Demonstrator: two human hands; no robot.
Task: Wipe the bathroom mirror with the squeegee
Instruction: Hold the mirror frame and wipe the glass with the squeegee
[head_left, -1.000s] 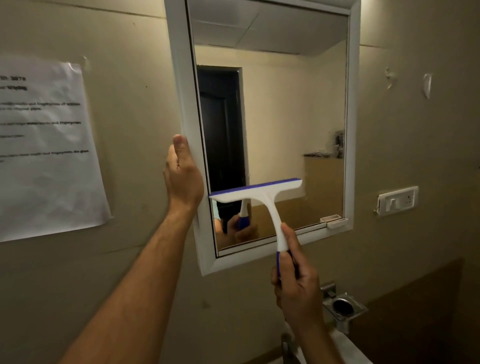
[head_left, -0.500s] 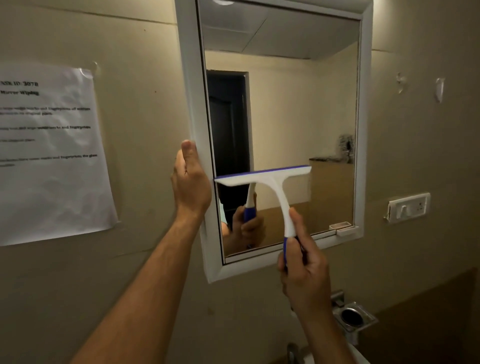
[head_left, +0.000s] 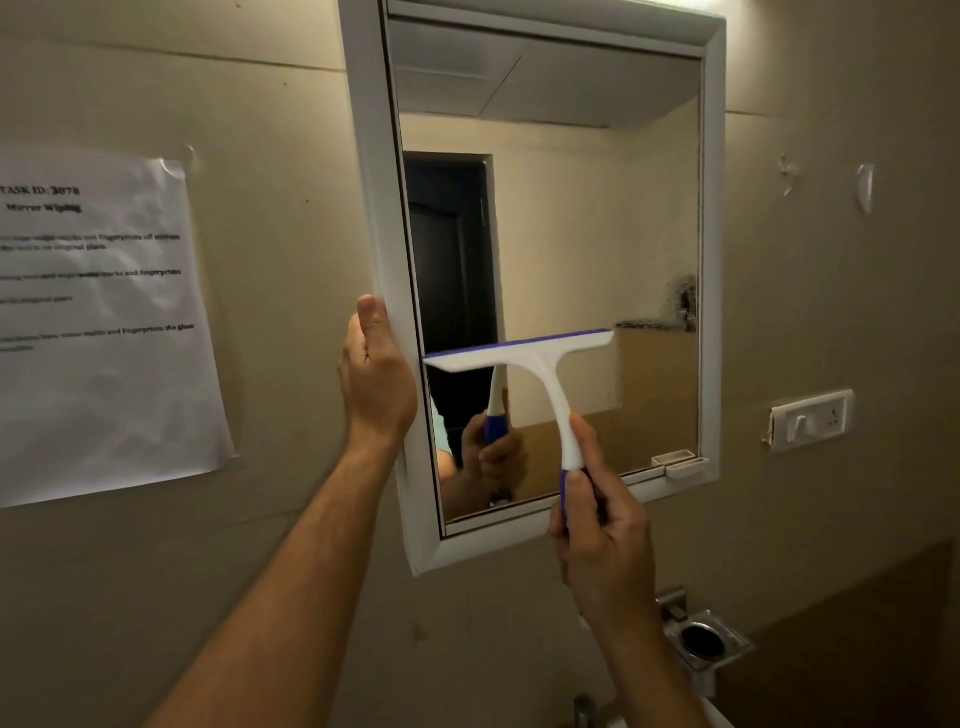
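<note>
- Squeegee (head_left: 524, 358) blade flat on mirror (head_left: 571, 234) glass, a bit higher up than a second ago.
- Right hand (head_left: 597, 525) wrapped around blue handle, same as before.
- Left hand (head_left: 376, 374) still gripping white mirror frame (head_left: 371, 208), thumb up.

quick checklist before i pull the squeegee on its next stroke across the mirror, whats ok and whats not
1. Grip on tool: right hand is wrapped round the squeegee handle. Ok.
2. Mirror steadied: left hand grips the left side of the mirror frame. Ok.
3. Blade on glass: the blue edge appears to meet its own reflection, but firm contact along the whole blade: cannot tell.
4. Blade level: slightly tilted, right end higher. Not ok for a straight stroke.
5. Path below the blade: only reflections show on the glass there. Ok.
6. Glass wet or streaked: cannot tell.
</note>
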